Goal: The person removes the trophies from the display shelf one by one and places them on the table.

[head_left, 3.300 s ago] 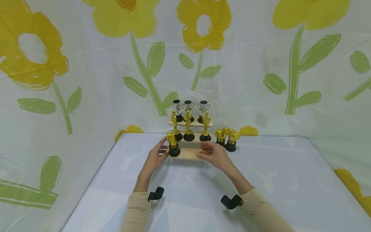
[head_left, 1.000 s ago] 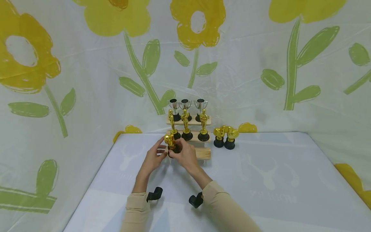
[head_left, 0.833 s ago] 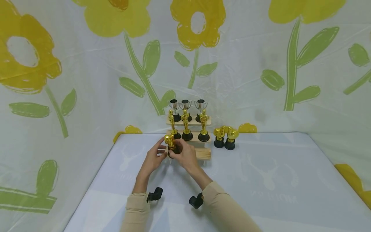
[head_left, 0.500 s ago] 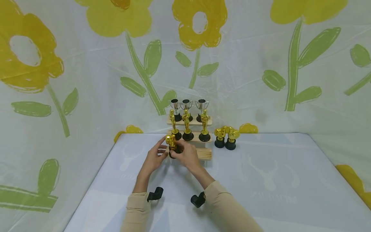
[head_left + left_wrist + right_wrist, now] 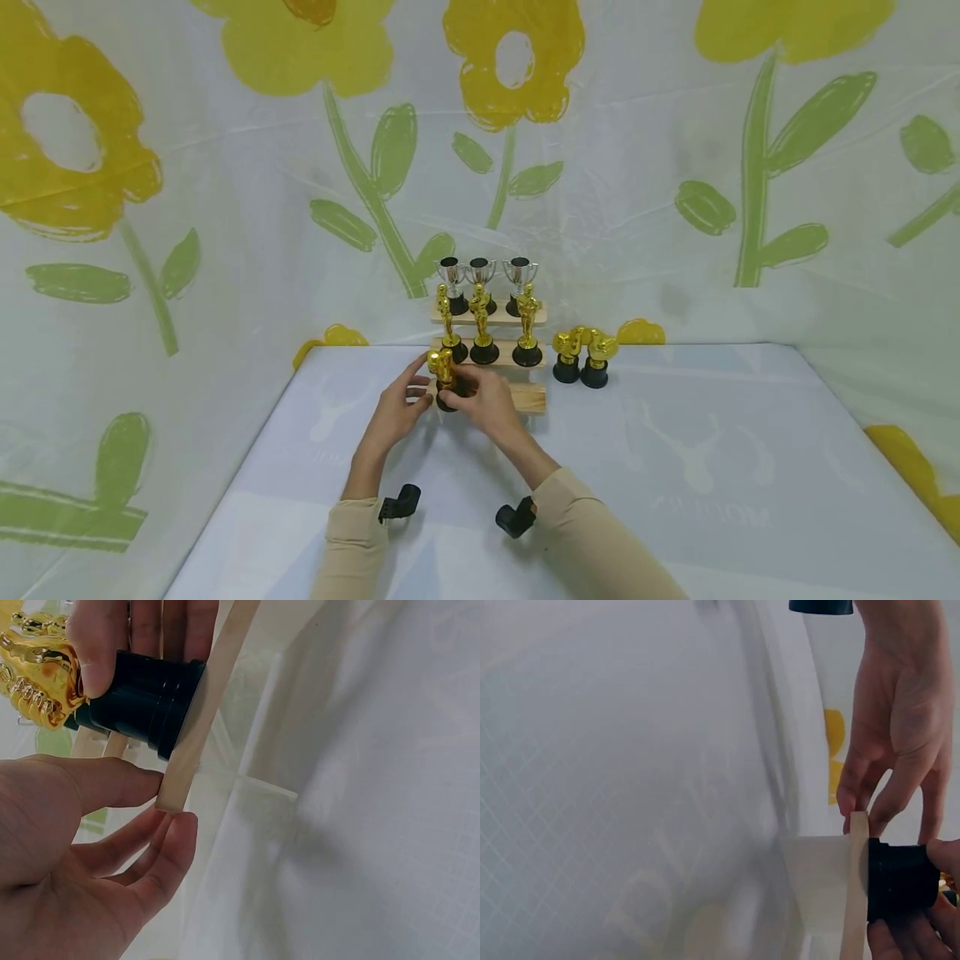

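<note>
A gold-topped trophy (image 5: 443,365) with a round black base (image 5: 135,705) stands at the left end of the lowest wooden shelf (image 5: 529,397) of a tiered stand. My right hand (image 5: 487,404) grips the black base from the right side, thumb in front. With thumb above and fingers below, my left hand (image 5: 396,407) pinches the left end of that shelf; the left wrist view shows this wooden end (image 5: 176,780) closely. The trophy's gold part, lumpy and hand-like, points away from the shelf, and its base sits flat against the board.
Gold statuettes (image 5: 527,312) occupy the middle tier and silver cups (image 5: 519,273) the top one. To the stand's right, two more gold trophies (image 5: 597,350) rest on the white-covered table (image 5: 712,467). A flower-print curtain (image 5: 615,192) hangs behind.
My right hand has left the right part of the lowest shelf and moved left onto the trophy's base. The trophy has since shifted slightly right. My left hand stays at the shelf's end.
</note>
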Demonstrator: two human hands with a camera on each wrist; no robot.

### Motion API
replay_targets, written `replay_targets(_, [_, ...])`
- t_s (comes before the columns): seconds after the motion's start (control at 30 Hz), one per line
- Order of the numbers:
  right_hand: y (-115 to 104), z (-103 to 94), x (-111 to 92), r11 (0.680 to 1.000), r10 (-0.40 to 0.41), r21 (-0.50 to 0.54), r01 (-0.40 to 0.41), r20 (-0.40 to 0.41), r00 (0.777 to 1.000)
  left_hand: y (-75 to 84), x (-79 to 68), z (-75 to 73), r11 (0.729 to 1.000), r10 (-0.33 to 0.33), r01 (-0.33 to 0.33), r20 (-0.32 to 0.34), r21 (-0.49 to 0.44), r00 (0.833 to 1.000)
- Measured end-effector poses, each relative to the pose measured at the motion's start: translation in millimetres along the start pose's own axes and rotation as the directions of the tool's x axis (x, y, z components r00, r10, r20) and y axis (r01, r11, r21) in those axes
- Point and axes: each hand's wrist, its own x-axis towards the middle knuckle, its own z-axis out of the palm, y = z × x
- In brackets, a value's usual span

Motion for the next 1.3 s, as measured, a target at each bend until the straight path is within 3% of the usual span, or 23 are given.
replay_targets(0.2, [-2.0, 1.1, -1.8, 1.0, 0.011, 0.016, -0.012, 0.005, 1.0, -3.8, 0.5, -0.4, 1.0, -0.016, 0.016, 0.0, -0.01, 1.0])
replay_targets(0.47, [2.7, -4.1, -2.5, 1.0, 0.012, 0.007, -0.011, -0.012, 1.0, -5.0, 1.1, 0.2, 0.999, 0.029, -0.029, -0.002, -0.019, 1.0])
replay_targets(0.6, [6.9, -9.5, -4.7, 1.0, 0.002, 0.025, -0.002, -0.009, 1.0, -4.3, 0.8, 0.2, 1.0, 0.017, -0.017, 0.004, -0.017, 1.0])
replay_targets(1.07, [15.0, -39.8, -21.5, 0.998, 0.011, 0.065, -0.011, -0.014, 1.0, -4.5, 1.5, -3.1, 1.0, 0.019, -0.019, -0.002, -0.007, 1.0])
replay_targets(1.3, [22.8, -67.0, -33.5, 0.998, 0.007, 0.058, -0.004, -0.051, 0.999, -4.3, 1.4, -1.2, 1.0, 0.016, -0.016, -0.004, -0.008, 1.0])
